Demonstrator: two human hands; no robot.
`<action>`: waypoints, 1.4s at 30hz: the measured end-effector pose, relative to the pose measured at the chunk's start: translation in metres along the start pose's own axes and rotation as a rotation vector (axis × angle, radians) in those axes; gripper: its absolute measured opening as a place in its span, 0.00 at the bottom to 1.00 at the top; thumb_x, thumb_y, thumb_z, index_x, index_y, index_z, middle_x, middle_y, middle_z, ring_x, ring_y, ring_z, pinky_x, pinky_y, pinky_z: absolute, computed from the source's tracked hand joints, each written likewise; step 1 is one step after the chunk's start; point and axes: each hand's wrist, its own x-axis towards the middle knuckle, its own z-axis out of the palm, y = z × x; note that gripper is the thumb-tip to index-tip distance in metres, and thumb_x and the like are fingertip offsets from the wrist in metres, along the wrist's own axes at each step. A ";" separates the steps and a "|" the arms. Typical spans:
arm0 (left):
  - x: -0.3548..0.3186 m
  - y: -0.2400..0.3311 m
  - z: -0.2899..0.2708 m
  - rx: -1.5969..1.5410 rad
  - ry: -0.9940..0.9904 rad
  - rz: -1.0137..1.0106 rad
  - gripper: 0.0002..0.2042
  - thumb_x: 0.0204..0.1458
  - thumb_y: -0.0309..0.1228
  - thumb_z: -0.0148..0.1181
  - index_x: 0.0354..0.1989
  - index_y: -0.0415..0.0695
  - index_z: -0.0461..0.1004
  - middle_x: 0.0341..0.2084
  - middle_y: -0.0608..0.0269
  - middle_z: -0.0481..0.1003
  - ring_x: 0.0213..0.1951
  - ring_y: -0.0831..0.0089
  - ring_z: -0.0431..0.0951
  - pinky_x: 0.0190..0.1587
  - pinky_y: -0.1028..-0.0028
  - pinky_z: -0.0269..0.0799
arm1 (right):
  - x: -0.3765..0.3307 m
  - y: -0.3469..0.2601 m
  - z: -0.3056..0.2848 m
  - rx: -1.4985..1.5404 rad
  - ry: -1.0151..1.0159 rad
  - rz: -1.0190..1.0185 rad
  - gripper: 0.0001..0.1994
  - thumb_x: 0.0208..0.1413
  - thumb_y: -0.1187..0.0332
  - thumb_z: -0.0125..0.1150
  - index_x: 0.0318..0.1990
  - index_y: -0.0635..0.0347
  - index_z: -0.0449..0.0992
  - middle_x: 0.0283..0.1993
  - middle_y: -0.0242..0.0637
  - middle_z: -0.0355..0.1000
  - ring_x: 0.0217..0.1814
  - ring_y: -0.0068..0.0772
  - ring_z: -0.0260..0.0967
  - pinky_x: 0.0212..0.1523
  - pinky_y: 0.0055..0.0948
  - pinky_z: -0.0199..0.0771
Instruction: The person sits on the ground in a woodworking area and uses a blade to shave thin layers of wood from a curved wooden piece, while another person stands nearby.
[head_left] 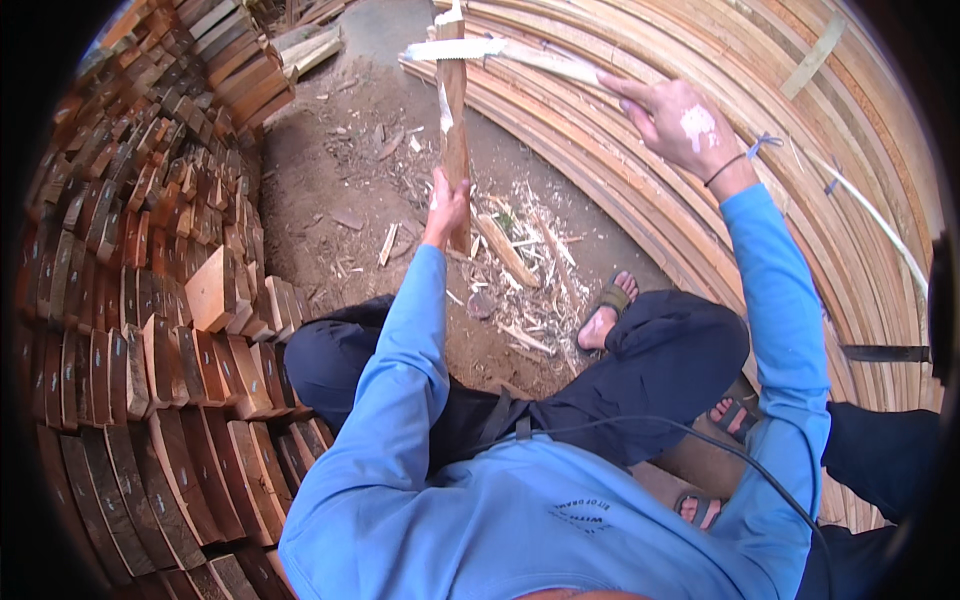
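My left hand (447, 208) is wrapped around the lower part of a rough wooden stake (453, 110), which stands close to upright over the dirt. Pale cut patches show on the stake's side and top. In my right hand (690, 125) is the pale handle of a long-bladed tool (455, 49), whose bright blade has what looks like a toothed lower edge. That blade lies across the stake near its top. A white patch marks the back of my right hand, and a dark cord circles the wrist.
Stacked boards (150, 360) rise along the left. Long curved-looking planks (640, 190) fill the right side. Wood chips and offcuts (510, 250) litter the ground before my sandalled foot (608, 310). Another person's dark trouser leg (880, 455) and sandalled feet are at the lower right.
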 end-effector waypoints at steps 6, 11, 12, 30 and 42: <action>0.015 -0.030 -0.015 -0.173 0.002 0.065 0.17 0.58 0.28 0.57 0.53 0.39 0.63 0.42 0.56 0.74 0.43 0.67 0.77 0.47 0.66 0.73 | 0.006 -0.001 0.015 0.262 0.117 -0.093 0.17 0.60 0.63 0.54 0.56 0.45 0.75 0.49 0.45 0.76 0.42 0.49 0.75 0.48 0.41 0.75; 0.008 -0.002 -0.014 -0.673 -0.194 -0.151 0.18 0.57 0.26 0.58 0.55 0.38 0.64 0.42 0.57 0.76 0.41 0.68 0.79 0.48 0.68 0.75 | -0.054 -0.007 0.044 0.508 0.064 0.328 0.23 0.61 0.57 0.56 0.62 0.50 0.69 0.45 0.40 0.78 0.21 0.23 0.63 0.29 0.29 0.70; 0.006 0.000 -0.016 -0.686 -0.195 -0.163 0.19 0.56 0.26 0.58 0.55 0.38 0.64 0.42 0.56 0.77 0.41 0.68 0.79 0.48 0.68 0.75 | -0.071 -0.009 0.058 0.663 0.050 0.422 0.21 0.62 0.57 0.56 0.61 0.52 0.69 0.38 0.37 0.75 0.18 0.19 0.58 0.24 0.27 0.66; -0.026 -0.007 -0.033 -0.711 -0.401 -0.637 0.19 0.56 0.44 0.59 0.44 0.38 0.69 0.27 0.60 0.75 0.29 0.73 0.78 0.32 0.72 0.79 | -0.203 -0.080 0.160 1.189 -0.240 0.971 0.10 0.60 0.65 0.56 0.44 0.60 0.74 0.26 0.29 0.69 0.30 0.21 0.66 0.35 0.26 0.66; -0.021 0.073 -0.032 -0.059 -0.859 -0.638 0.27 0.48 0.46 0.53 0.47 0.34 0.72 0.22 0.64 0.70 0.18 0.76 0.70 0.22 0.75 0.67 | -0.187 -0.072 0.158 1.096 -0.195 1.053 0.12 0.54 0.62 0.63 0.41 0.58 0.73 0.25 0.28 0.70 0.32 0.21 0.67 0.34 0.26 0.67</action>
